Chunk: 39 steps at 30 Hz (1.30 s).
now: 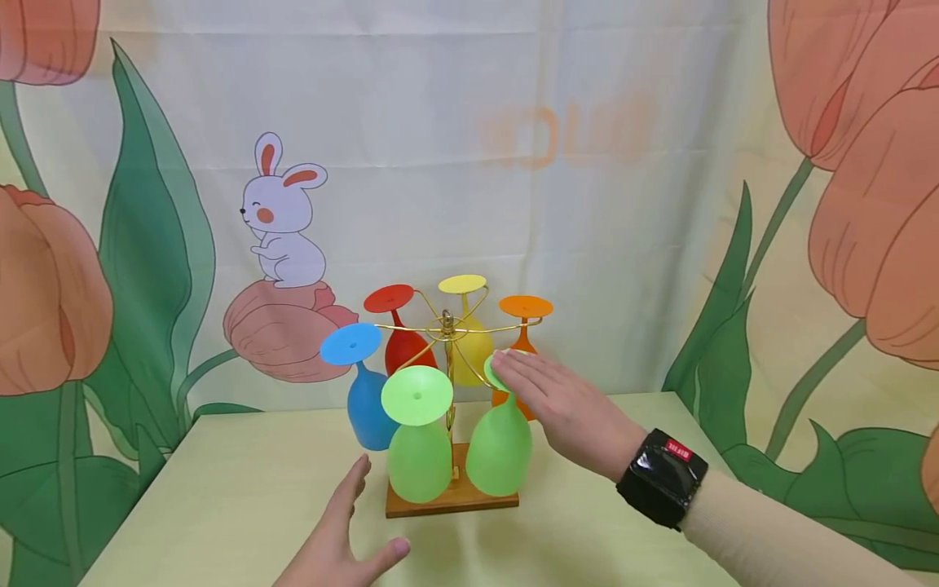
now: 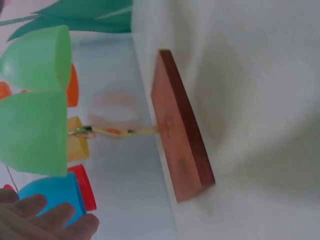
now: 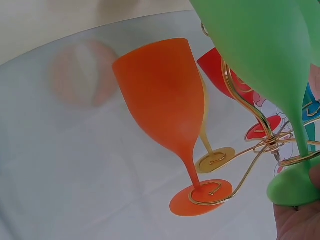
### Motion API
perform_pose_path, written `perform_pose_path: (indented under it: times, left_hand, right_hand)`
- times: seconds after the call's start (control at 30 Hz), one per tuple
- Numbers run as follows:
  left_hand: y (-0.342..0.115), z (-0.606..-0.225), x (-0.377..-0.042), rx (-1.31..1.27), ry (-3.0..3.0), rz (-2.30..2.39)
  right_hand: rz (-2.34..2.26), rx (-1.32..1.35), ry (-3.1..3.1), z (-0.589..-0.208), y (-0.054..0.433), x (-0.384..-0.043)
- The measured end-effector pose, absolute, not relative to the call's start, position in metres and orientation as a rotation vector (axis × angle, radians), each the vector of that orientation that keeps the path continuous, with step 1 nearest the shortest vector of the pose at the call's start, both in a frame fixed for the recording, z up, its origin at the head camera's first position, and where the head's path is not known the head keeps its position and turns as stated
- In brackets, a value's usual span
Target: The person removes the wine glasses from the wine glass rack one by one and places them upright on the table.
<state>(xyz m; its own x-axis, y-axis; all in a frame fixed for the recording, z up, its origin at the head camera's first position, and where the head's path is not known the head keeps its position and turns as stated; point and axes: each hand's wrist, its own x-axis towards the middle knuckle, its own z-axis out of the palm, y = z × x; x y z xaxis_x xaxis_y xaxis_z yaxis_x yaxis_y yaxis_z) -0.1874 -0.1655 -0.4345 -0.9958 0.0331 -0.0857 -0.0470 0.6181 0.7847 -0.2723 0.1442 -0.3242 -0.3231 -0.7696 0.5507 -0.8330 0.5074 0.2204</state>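
Plastic goblets hang upside down by their feet from a gold wire rack [image 1: 449,328] on a wooden base [image 2: 175,135]. With its fingers straight, my right hand [image 1: 579,412] rests on the foot of the right-hand green goblet [image 1: 500,452]; the right wrist view shows the hand against that foot. A second green goblet [image 1: 420,465] hangs beside it at the front. My left hand [image 1: 333,530] is held apart from the goblets, thumb and fingers spread, holding nothing. Nearest to it are that second green goblet and the blue goblet [image 1: 370,412].
Around the back hang a red goblet [image 1: 407,348], a yellow goblet [image 1: 475,359] and an orange goblet [image 3: 162,95]. The rack stands on a pale green table [image 1: 242,489]. Behind it hangs a cloth backdrop [image 1: 425,163] printed with tulips and a rabbit.
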Motion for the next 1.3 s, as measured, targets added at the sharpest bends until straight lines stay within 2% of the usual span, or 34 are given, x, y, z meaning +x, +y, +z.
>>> perform_pose_path:
  times: [0.17, 0.5, 0.93, 1.3]
  left_hand:
    - [-0.159, -0.428, -0.177, -0.023, 2.644, 1.584]
    - [-0.145, -0.428, -0.154, -0.028, 2.563, 1.697]
    - [-0.143, -0.435, -0.151, -0.003, 2.595, 1.703]
    - [-0.143, -0.435, -0.150, -0.023, 2.604, 1.688]
  right_hand:
    - [0.094, 1.305, -2.137, -0.322, 0.141, -0.273]
    - [0.082, 1.333, -2.108, -0.310, 0.133, -0.277]
    - [0.169, 1.255, -2.272, -0.300, 0.131, -0.291]
    - [0.123, 1.293, -2.136, -0.308, 0.131, -0.273]
